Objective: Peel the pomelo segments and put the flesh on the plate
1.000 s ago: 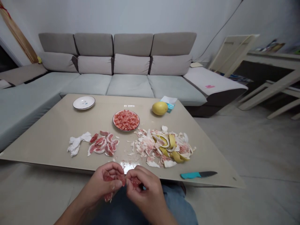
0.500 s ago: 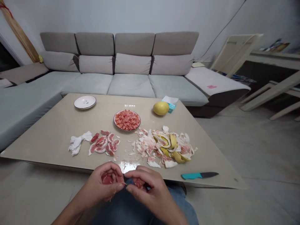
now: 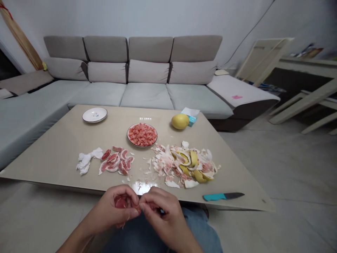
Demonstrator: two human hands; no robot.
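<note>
Close to my lap, my left hand (image 3: 112,212) is closed around a piece of red pomelo flesh (image 3: 120,202), its thumb and forefinger pinched at the tip. My right hand (image 3: 168,218) meets it there, fingertips pressed together; some red flesh shows between its fingers, partly hidden. Beyond the hands lie unskinned pomelo segments (image 3: 113,161) on the table (image 3: 58,147). Behind them, a plate (image 3: 128,139) is heaped with small red flesh pieces (image 3: 142,134). To the right spreads a pile of white membrane and yellow peel (image 3: 193,158).
A knife (image 3: 223,196) with a teal handle lies at the near right edge. Crumpled tissue (image 3: 88,160) is left of the segments. Farther back are a white plate (image 3: 94,115), a whole yellow pomelo (image 3: 180,121) and a tissue pack (image 3: 191,119). A sofa (image 3: 147,95) stands behind.
My right hand has moved slightly left, and its fingertips now touch those of my left hand. The red flesh in the right hand shows less. The left hand stays nearly in place.
</note>
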